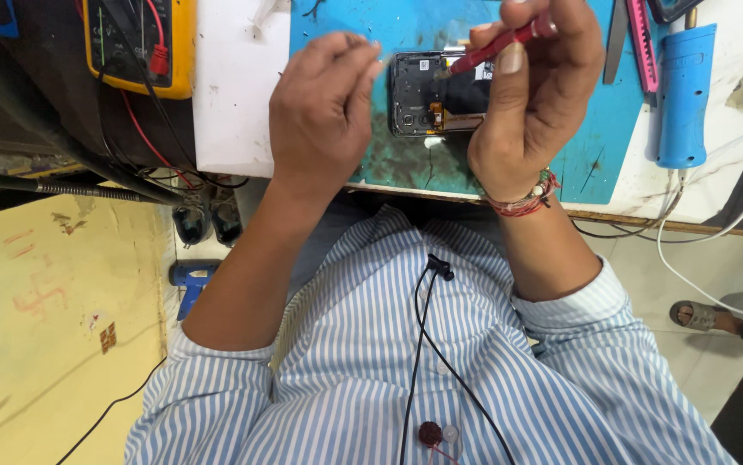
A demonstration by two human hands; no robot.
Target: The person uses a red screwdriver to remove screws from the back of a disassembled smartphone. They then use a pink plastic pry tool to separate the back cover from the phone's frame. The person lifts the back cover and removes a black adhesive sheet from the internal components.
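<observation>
An opened black phone (427, 95) with its back cover off lies on a worn blue work mat (600, 129). My right hand (535, 95) grips a red-handled screwdriver (496, 47), its tip down on the phone's upper inside. My left hand (324, 108) rests beside the phone's left edge, fingers curled and pinched together by the frame; I cannot tell whether they hold anything. A red thread band circles my right wrist.
A yellow multimeter (141, 43) with red and black leads sits at the left. A white board (238, 86) lies beside the mat. A blue tool (683, 95), a pink-handled tool (643, 43) and white cables (733, 232) lie at the right. Someone's sandalled foot (699, 316) shows on the floor.
</observation>
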